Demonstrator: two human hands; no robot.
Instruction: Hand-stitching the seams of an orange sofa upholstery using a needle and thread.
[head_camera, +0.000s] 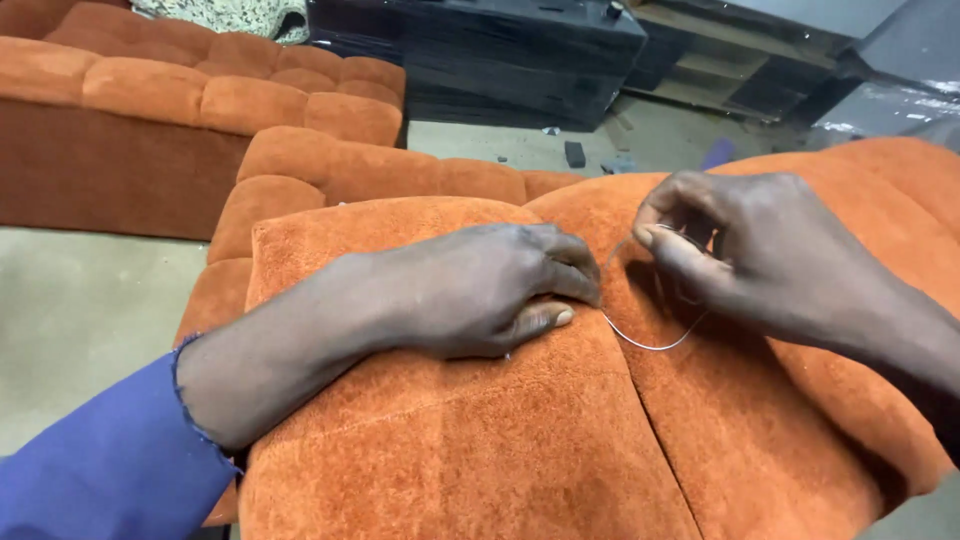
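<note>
— What's closest to you?

— A blue sleeve (95, 460) at the lower left, and under it the orange cushion (470, 450), plush and tufted, with a seam (655, 420) running down between two panels.

— And the hands?

— The left hand (480, 290) lies flat on the cushion, fingers curled down and pressing the fabric beside the seam, thumb tucked against it. It grips nothing; it pins the cloth. The right hand (745, 245) is pinched shut on a thin thread (645, 340), which loops down over the fabric and back up between the two hands. Whether a needle sits in that pinch I cannot tell.

— How would that thread handle?

— Light and limp, I'd judge, easy to lose from the fingers, so a tight pinch near the seam suits it. The cushion looks soft and yielding; it dents under the palm and likely needs holding still.

— What's beyond?

— More orange sofa sections (200, 90) to the left, standing on a grey concrete floor (70, 300) with small scraps about. Farther back, dark wrapped stacks (500, 50) and a wooden frame (720, 60).
</note>
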